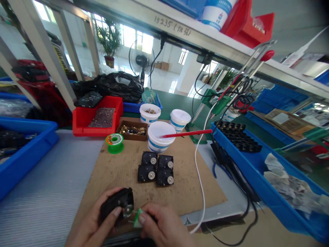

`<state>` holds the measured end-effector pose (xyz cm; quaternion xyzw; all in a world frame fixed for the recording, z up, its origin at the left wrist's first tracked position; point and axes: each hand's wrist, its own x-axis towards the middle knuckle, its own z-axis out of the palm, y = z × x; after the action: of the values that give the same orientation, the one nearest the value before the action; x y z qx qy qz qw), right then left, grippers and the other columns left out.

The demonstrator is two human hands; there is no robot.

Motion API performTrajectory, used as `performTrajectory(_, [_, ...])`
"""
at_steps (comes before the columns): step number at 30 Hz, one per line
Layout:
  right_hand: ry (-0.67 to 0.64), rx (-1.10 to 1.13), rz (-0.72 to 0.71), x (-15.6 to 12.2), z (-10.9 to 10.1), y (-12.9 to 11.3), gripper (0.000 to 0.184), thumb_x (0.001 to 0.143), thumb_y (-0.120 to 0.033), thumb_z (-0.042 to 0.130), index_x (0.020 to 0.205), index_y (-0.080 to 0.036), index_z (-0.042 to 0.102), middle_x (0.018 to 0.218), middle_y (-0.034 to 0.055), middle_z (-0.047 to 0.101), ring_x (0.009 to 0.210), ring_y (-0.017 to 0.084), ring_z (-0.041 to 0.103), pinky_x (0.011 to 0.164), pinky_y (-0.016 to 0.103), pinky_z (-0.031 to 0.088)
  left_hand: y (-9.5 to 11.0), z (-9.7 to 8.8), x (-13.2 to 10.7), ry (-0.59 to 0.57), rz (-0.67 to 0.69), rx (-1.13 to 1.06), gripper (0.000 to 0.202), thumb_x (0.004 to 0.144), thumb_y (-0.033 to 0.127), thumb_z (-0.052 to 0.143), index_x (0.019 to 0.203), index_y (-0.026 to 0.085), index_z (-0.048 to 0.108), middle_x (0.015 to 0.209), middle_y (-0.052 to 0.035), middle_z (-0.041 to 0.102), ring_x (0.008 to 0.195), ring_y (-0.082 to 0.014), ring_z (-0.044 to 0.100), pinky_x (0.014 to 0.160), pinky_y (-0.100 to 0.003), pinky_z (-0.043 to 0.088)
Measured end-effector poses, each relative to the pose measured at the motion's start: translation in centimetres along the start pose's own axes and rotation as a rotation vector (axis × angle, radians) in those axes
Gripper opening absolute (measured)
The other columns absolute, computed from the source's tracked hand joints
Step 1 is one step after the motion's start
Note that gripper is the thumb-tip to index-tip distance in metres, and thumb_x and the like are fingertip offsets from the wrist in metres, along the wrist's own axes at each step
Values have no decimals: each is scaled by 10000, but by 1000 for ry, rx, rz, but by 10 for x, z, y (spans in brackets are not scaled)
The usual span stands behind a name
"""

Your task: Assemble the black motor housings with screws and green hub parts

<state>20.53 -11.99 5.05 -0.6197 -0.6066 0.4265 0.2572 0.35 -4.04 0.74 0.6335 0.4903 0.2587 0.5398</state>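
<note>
Near the front edge, my left hand (96, 221) is wrapped round a black plastic housing (114, 202), its thumb lying on the face. A shiny round metal disc (128, 210) sits at the housing's right side. Close beside it, my right hand (164, 223) pinches a small green piece (138, 219) with thin prongs pointing at the disc; whether they touch it I cannot tell, and its exact kind is unclear. Several similar black housings (147, 173) with silver discs lie grouped on the brown cardboard (190, 192) beyond my hands.
Behind the housings stand white tubs (158, 147), a brown box of brass parts (132, 137), a green solder spool (114, 145) and a red bin (77, 125). A white cable (199, 164) crosses the cardboard. Blue trays (269, 195) flank both sides; a shelf (144, 15) hangs overhead.
</note>
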Motion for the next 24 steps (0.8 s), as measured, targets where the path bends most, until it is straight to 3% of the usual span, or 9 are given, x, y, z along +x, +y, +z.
performTrajectory(1, [36,-91,-21,4,-8,-4,209,967,-285,509,848,-169,636,728,0,685,673,127,646,603,172,427,1,-7,15,-53,30,21,495,882,537,522,1287,255,497,1258,-77,639,836,-217,669,663,-290,569])
performTrajectory(3, [164,-385,-17,15,-21,-8,87,912,-266,627,935,-183,636,850,7,689,783,152,663,667,193,459,1,-21,49,-43,86,58,553,870,527,520,1303,191,445,1249,-106,601,756,-188,639,679,-315,558])
performTrajectory(7, [319,-802,32,40,-29,-6,271,816,-127,700,1070,-172,615,1045,92,656,821,236,687,648,287,520,-1,-45,105,-71,115,115,549,821,461,589,1261,151,482,984,-50,650,534,-138,568,544,-306,510])
performTrajectory(11, [297,-949,-60,60,-20,5,281,799,-30,641,1037,-175,610,1068,106,651,797,243,686,608,302,533,-5,-61,131,-62,155,172,452,859,375,610,1245,164,504,860,-10,656,569,-146,596,536,-290,493])
performTrajectory(14, [302,-1024,-131,68,-16,11,238,829,-2,569,985,-176,613,1015,104,666,809,252,675,611,316,539,-4,-73,137,-4,203,226,402,844,343,664,1186,170,543,913,-25,681,741,-187,651,722,-370,533])
performTrajectory(17, [323,-1044,-206,69,-15,13,203,833,-12,569,929,-184,619,940,85,675,822,257,666,620,315,543,5,-80,127,128,236,285,441,829,396,649,1197,181,535,1101,-94,668,988,-273,629,943,-482,464])
performTrajectory(20, [342,-1033,-279,56,-12,13,201,822,-34,593,938,-195,621,923,67,678,809,247,671,627,305,549,16,-69,91,231,242,305,552,844,495,559,1291,183,474,1272,-159,593,1174,-348,542,1012,-530,410])
performTrajectory(22, [381,-1018,-427,40,-5,12,223,842,-64,571,1011,-204,616,957,76,692,776,229,683,598,280,543,22,-50,55,143,241,259,572,846,539,549,1319,224,486,1194,-117,658,1064,-310,629,943,-467,489])
performTrajectory(24, [438,-954,-569,21,7,9,267,873,-98,538,1096,-227,608,973,79,716,728,219,699,554,262,532,25,-28,19,-112,181,-6,596,854,573,532,1375,292,464,1059,-59,729,941,-262,695,854,-406,549])
